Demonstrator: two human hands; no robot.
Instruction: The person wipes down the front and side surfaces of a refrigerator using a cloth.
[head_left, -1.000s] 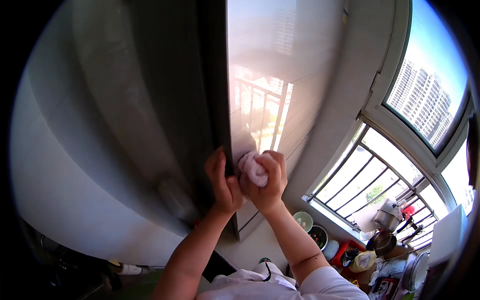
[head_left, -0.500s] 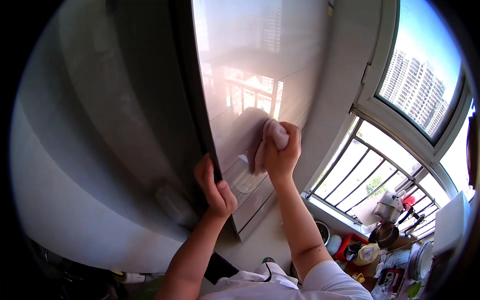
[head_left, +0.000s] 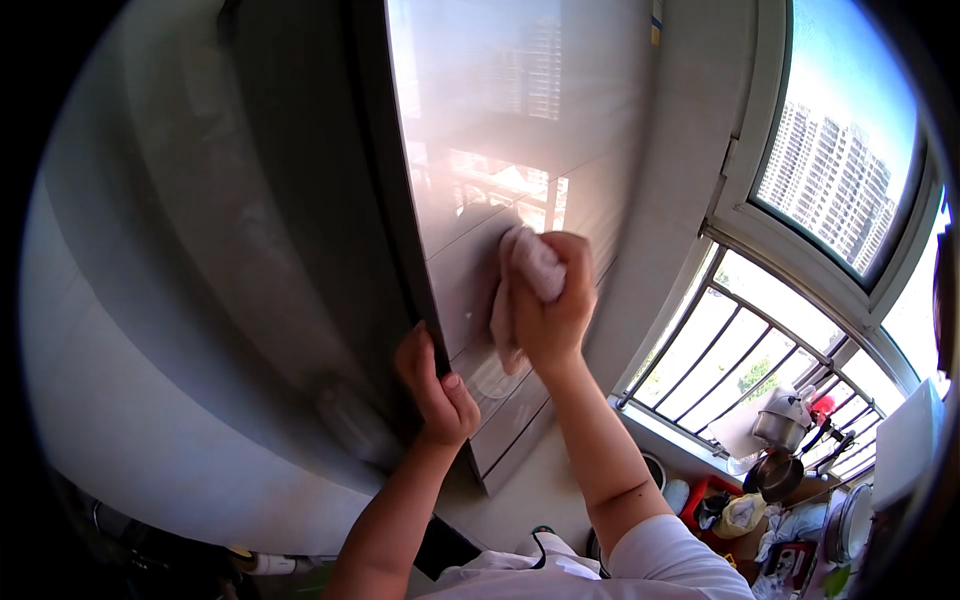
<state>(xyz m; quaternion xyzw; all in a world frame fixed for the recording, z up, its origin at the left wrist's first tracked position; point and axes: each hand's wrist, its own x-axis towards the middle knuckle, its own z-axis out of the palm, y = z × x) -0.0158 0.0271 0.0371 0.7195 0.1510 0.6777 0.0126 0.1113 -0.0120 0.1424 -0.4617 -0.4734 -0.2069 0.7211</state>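
Observation:
A pale pinkish cloth (head_left: 535,265) is bunched in my right hand (head_left: 560,310), whose fingers are closed around it. The cloth lies against a tall glossy door (head_left: 470,110), which mirrors the window, railing and buildings. Lower down, my left hand (head_left: 437,390) is curled around the door's dark side edge, with the thumb on the front side and the fingers behind. Part of the left fingers is hidden behind that edge. Thin seams cross the door's lower half.
To the right are a window (head_left: 840,130) and a metal railing (head_left: 740,330). Below them stand a pot (head_left: 780,425), a dark pan (head_left: 778,475), a red container (head_left: 705,500) and several bags. A curved pale surface (head_left: 180,440) fills the left side.
My right hand has moved slightly left and down with the cloth along the door. My left hand stays on the edge, appearing a little lower as the view shifts slightly.

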